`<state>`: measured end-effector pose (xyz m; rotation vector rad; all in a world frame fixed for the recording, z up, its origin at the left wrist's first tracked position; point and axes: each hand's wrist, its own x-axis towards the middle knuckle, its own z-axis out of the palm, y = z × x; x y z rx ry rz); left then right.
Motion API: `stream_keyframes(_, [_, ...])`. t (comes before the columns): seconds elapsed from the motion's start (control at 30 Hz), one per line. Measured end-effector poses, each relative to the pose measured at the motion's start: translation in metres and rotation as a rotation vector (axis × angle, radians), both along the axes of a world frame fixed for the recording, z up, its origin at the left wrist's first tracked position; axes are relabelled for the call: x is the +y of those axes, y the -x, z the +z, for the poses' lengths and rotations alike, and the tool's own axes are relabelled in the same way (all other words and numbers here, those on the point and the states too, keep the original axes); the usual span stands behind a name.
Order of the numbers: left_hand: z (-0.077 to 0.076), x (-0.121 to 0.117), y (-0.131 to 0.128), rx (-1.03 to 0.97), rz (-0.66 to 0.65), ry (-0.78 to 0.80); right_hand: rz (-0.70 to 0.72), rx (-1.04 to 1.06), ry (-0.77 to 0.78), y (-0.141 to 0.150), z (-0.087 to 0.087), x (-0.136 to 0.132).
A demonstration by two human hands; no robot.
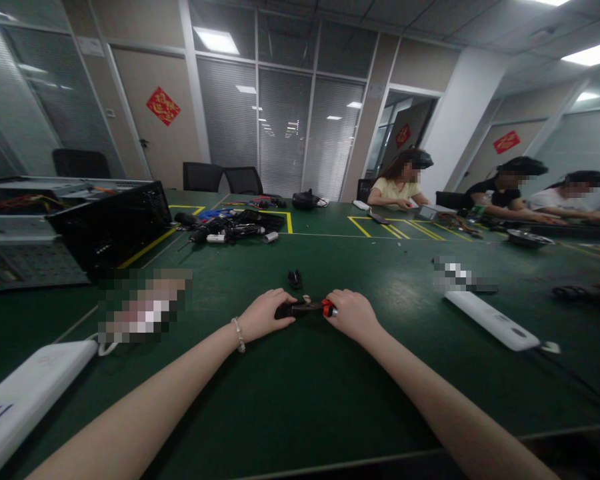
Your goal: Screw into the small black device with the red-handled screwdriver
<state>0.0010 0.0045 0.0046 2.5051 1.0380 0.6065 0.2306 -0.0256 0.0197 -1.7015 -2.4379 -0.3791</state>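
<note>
My left hand (267,317), with a beaded bracelet at the wrist, is closed around a small black piece (286,311). My right hand (353,315) grips a hand tool (327,308) by its red and black handle. Its dark metal front reaches left to the black piece, and the two seem to touch; the exact kind of tool is too small to make out. A tiny pale bit shows just above the metal. Beyond both hands, a small black bundle (294,279), perhaps a coiled cable, lies on the green tabletop (290,400).
An opened computer case (115,230) stands at the left, with a white box (35,387) nearer me. Tools and cables form a pile (235,225) farther back. A white power strip (490,320) and a metal bowl (530,238) are at the right. Several people sit across the table.
</note>
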Motion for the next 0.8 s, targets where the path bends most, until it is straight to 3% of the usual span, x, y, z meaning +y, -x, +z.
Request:
stream_keyframes(0.4, [-0.0029,0.0012,-0.0005,-0.001,-0.008,-0.052,-0.017,-0.014,0.025,0.0022,0.0025,-0.0016])
stream_keyframes(0.8, [0.0001,-0.0001,0.0002,0.006,-0.001,-0.004,-0.014,-0.023,0.015,0.003,0.0043,-0.0026])
